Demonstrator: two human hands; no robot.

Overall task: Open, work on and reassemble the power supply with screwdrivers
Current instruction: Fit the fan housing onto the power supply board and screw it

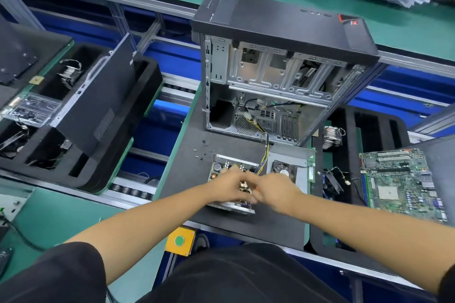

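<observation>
Now the left hand (pixel 231 183) holds the open power supply (pixel 230 179) steady so the right hand (pixel 273 190), fingers curled round a screwdriver (pixel 254 189), can work.

We see two bare forearms, the left hand (pixel 230 186) and right hand (pixel 275 192) without gloves, rings or a watch, short black sleeves (pixel 71 270) ending near the elbows, and black clothing (pixel 246 275) below.
</observation>
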